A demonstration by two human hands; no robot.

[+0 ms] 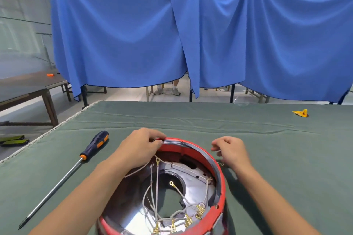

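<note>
So your shell [221, 183] sits on the table [267, 149] right in front of you, near the front edge, open side up. It's a round red housing with a dark band running along the rim. Inside there's a shiny metal plate with a big hole in the middle, and you can see the green cloth through it. Grey wires [156, 187] criss-cross the inside. A bunch of them end in brass terminals [189, 220] clustered at the near wall, and one ring lug [172, 183] hangs over the hole.

Your left hand [139, 149] is on the far-left rim, with the fingers curled over the edge and gripping it. Your right hand [232, 150] is just beside the shell on the right, off the rim, with its fingers curled in and the tips close together. I can't tell whether there's anything in them.

The screwdriver [76, 168] lies on the table to your left, apart from the shell, tip pointing toward you.
</note>
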